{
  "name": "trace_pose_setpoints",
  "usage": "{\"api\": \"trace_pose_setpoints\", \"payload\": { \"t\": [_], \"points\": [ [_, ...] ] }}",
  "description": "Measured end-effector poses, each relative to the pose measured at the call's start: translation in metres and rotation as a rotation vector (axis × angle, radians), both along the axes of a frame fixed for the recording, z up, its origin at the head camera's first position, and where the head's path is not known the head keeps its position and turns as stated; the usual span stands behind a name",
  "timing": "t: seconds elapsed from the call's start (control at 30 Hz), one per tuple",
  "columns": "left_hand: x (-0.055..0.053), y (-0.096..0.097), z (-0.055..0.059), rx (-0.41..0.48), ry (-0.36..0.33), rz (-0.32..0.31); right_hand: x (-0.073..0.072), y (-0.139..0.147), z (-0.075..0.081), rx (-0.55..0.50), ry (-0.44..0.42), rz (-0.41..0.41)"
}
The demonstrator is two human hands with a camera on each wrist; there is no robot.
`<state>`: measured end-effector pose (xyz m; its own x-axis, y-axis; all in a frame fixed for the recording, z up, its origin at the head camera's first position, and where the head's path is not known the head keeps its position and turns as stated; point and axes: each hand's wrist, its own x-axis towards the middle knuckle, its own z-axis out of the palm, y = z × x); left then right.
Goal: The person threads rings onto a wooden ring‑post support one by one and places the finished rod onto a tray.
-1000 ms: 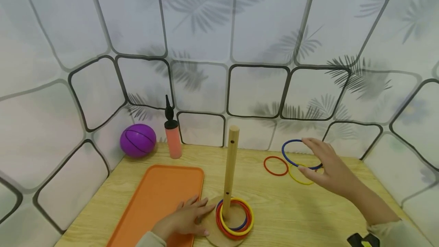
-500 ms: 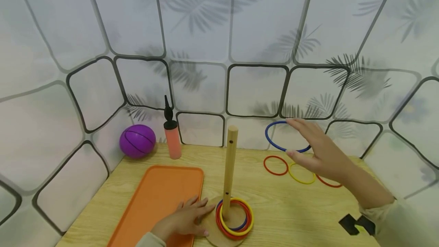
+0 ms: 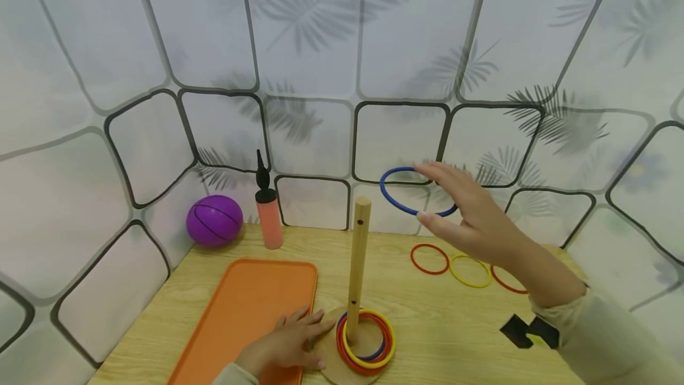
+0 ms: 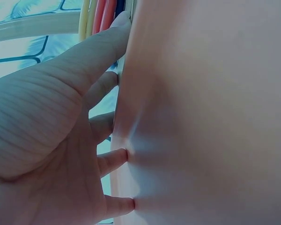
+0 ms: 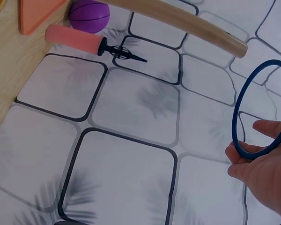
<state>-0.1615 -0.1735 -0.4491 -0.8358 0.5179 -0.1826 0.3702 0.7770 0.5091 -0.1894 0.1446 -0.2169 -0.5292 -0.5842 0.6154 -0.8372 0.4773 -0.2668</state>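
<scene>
My right hand [image 3: 472, 218] holds a blue ring [image 3: 389, 198] in the air, thumb below and fingers along the far side. The ring hangs right of the top of an upright wooden post [image 3: 357, 260]. In the right wrist view the blue ring [image 5: 234, 119] is near the post's tip [image 5: 234, 46]. Several rings, with a yellow ring [image 3: 393, 346] uppermost, lie around the post's foot on its round wooden base [image 3: 333, 364]. My left hand [image 3: 288, 340] is spread, its thumb and fingertips at the base's left edge, other fingers over the orange tray [image 3: 262, 290].
On the table's right lie a red ring [image 3: 413, 263], a yellow ring [image 3: 471, 284] and another red ring [image 3: 504, 286]. A purple ball [image 3: 215, 221] and a pink hand pump [image 3: 269, 224] stand at the back left, before a patterned curtain wall [image 3: 315, 141].
My right hand has carried the blue ring up and to the left, from over the loose rings toward the post's top. The left hand has stayed in place.
</scene>
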Motion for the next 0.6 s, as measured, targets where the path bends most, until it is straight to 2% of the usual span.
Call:
{"api": "trace_pose_setpoints", "payload": {
  "t": [0.2,0.6],
  "points": [
    [0.001,0.001,0.002,-0.002,-0.007,-0.005,0.000,-0.014,0.005,-0.021,-0.014,0.052],
    [-0.001,0.000,0.001,0.008,-0.021,-0.017,0.001,-0.036,0.003,-0.029,-0.017,0.098]
  ]
}}
